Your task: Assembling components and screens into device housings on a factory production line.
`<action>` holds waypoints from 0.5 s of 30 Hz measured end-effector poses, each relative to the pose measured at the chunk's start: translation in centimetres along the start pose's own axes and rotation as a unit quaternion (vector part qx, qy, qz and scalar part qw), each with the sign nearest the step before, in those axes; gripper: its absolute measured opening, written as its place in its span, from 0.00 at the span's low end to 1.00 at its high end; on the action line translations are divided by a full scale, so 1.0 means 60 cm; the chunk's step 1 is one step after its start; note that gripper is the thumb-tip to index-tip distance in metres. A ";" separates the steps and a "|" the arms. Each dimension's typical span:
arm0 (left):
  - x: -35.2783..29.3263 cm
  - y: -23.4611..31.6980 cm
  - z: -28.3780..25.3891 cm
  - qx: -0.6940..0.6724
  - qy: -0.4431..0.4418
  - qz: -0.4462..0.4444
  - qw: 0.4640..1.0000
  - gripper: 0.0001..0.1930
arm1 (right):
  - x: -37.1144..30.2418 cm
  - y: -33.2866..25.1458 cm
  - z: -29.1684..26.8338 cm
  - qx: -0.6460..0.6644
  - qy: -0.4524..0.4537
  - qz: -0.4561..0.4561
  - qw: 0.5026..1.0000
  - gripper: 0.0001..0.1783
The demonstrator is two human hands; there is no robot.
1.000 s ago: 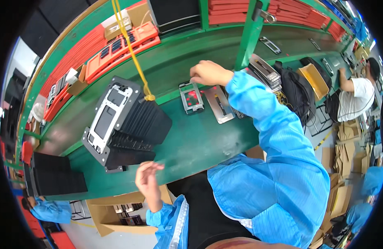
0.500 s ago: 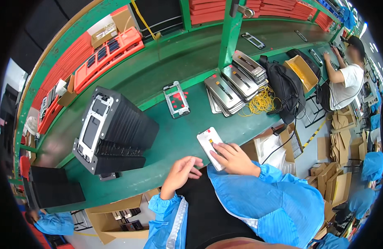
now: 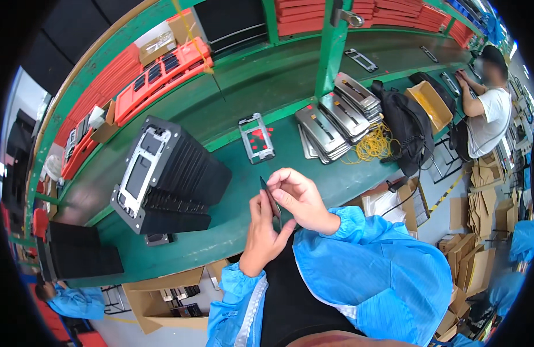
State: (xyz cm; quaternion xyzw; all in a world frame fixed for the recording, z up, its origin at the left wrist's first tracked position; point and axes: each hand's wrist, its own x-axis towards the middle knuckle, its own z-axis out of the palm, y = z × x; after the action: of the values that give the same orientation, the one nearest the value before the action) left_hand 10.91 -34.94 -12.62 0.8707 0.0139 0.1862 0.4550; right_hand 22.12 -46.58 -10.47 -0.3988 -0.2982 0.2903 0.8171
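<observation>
A thin flat phone-sized panel (image 3: 263, 184) stands edge-on between my hands above the near edge of the green bench. My left hand (image 3: 263, 236) has it between the fingers and thumb, supporting its lower part. At the upper end my right hand (image 3: 299, 199) pinches the panel with bent fingers. Only its dark narrow edge shows; my fingers cover much of the rest. Beyond my hands lies a silver rectangular frame (image 3: 244, 130) with red bits at its opening. To the left rises a tall stack of black trays (image 3: 191, 168), a white-and-grey frame (image 3: 141, 174) on its front.
Stacks of silvery panels (image 3: 322, 128) stand at the back right beside yellow cord (image 3: 375, 143) and a black backpack (image 3: 401, 121). A green post (image 3: 331, 55) rises behind them. Cardboard boxes (image 3: 163, 315) sit below the bench. A co-worker (image 3: 489, 110) works at the far right.
The panel has gone from lying flat, pale face up, to being held edge-on. My left hand has closed on it and my right hand has moved up and left. The view has shifted slightly.
</observation>
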 end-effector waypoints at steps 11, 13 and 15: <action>-0.044 -0.046 -0.012 0.089 0.045 -0.041 0.994 0.46 | 0.020 0.054 0.020 0.024 -0.038 0.065 0.997 0.08; -0.042 -0.050 -0.018 0.067 0.045 -0.050 0.995 0.46 | 0.039 0.049 0.002 0.016 -0.120 0.095 0.988 0.08; -0.037 -0.061 -0.023 0.049 0.052 -0.073 0.995 0.46 | 0.059 0.049 -0.002 0.012 -0.164 0.112 0.980 0.08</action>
State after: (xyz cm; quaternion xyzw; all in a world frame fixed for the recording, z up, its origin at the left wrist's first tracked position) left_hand 8.91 -32.16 -15.53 0.8777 0.1096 0.1966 0.4231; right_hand 23.83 -42.63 -12.05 -0.3670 -0.3780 0.4451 0.7241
